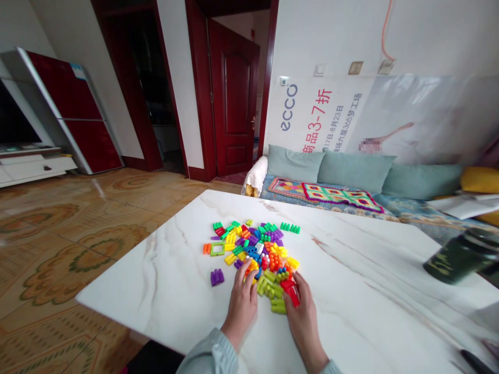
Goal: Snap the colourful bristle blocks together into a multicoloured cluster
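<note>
A loose heap of colourful plastic building blocks (268, 249) lies on the white marbled table (179, 280). My right hand (305, 307) is at the heap's near right side, with a red building block (290, 292) between thumb and fingers. Close by lie lime-green blocks (278, 306), partly hidden by that hand. My left hand (242, 298) rests at the near left edge of the heap, fingers stretched forward and somewhat apart. Its fingertips reach orange and yellow blocks (252, 267); they appear to touch them without gripping. A purple block (217, 277) lies apart to the left.
A green connected row of blocks (290, 228) lies at the heap's far right. Toward the right table edge stands a dark camouflage-patterned cup (460, 257). A black object (473, 361) lies at the near right corner. Beyond the table is a sofa with cushions (354, 169).
</note>
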`<state>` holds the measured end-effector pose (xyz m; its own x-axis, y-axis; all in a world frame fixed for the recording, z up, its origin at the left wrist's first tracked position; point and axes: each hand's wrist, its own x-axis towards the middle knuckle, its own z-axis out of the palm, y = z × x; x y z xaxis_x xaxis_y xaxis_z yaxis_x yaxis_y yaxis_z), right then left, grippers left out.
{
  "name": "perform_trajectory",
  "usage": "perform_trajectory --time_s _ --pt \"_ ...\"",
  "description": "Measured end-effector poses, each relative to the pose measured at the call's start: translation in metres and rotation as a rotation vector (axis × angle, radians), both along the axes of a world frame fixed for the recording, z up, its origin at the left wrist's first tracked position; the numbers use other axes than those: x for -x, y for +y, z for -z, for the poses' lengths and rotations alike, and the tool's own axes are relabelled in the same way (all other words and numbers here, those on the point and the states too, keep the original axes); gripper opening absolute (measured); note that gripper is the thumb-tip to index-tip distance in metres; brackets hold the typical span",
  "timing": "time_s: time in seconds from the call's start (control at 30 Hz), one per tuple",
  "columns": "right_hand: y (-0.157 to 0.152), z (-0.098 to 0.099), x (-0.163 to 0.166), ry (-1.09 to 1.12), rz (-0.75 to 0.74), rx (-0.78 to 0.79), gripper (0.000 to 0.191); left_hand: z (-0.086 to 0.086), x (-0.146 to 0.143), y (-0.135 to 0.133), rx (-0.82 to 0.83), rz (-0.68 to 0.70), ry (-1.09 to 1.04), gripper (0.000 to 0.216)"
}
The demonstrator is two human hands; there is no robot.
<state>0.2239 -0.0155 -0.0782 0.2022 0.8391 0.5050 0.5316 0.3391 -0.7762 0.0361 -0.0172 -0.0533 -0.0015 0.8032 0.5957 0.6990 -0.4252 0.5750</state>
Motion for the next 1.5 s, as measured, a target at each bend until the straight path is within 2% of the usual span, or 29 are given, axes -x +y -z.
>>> perform_trajectory --time_s 0.23,0.43,0.83,1.03,1.2,1.27,1.37,1.43,1.5 --pt "0.004 -0.002 0.006 0.009 -0.107 0.023 0.047 0.0 -0.002 0.002 0.008 0.048 0.124 0.046" --pt "0.002 -0.007 0.007 0.041 -0.112 0.024 0.045 -0.002 -0.003 0.002 0.005 0.044 0.123 0.047" --pt "0.004 -0.004 0.007 0.067 -0.096 0.084 0.053 0.006 -0.002 0.007 -0.045 0.048 0.078 0.047" --pt "0.002 -0.002 0.006 0.155 -0.139 0.1 0.053 -0.009 -0.001 -0.001 -0.059 0.012 0.056 0.036" --pt "-0.008 -0.007 0.002 0.278 -0.033 0.11 0.051 -0.031 0.008 -0.005 -0.102 0.039 0.103 0.031" --pt "-0.011 -0.013 -0.003 0.314 0.04 0.132 0.05 -0.039 0.02 0.009 -0.105 0.003 0.091 0.03" --pt "0.004 -0.026 -0.021 0.26 0.104 0.146 0.049 -0.05 0.053 0.049 -0.102 -0.179 0.084 0.03" --pt "0.034 -0.037 -0.037 0.197 0.11 0.122 0.049 -0.055 0.078 0.083 -0.022 -0.337 0.131 0.039" --pt "0.079 -0.048 -0.052 0.098 0.115 0.114 0.053 -0.059 0.099 0.117 0.158 -0.514 0.191 0.056"
